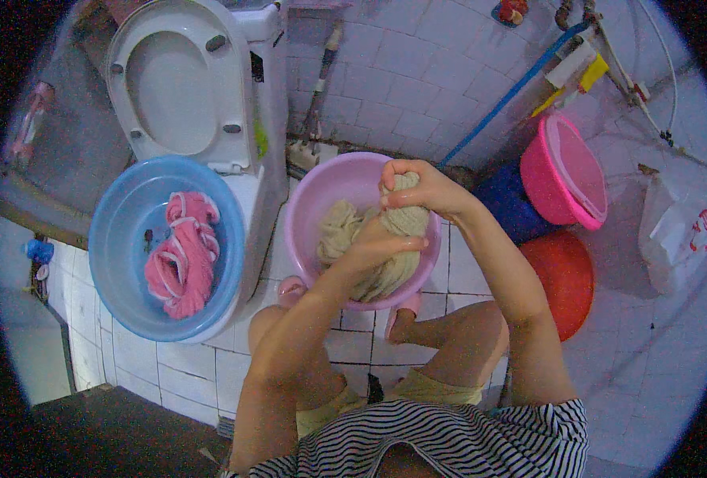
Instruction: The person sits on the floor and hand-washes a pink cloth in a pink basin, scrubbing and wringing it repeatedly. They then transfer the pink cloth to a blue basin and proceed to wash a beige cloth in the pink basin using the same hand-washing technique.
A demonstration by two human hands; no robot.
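Over the pale pink basin (298, 256), both my hands grip a cream ribbed knit cloth (405, 220), bunched and partly twisted. My right hand (429, 190) is wrapped round its upper end. Lower down, my left hand (379, 244) closes on the same cloth, its thumb lying across the front. The rest of the cloth hangs in folds into the basin, and another bunched part lies at the basin's left side. Whether these are one piece I cannot tell. How much water is in the basin is hidden.
On the left, a blue basin (114, 271) holding a pink, white-edged cloth (182, 275) rests on the toilet (238, 191). A bright pink bucket (546, 187), a dark blue bucket (513, 199) and a red basin (565, 283) stand right. A brush (319, 88) leans against the wall.
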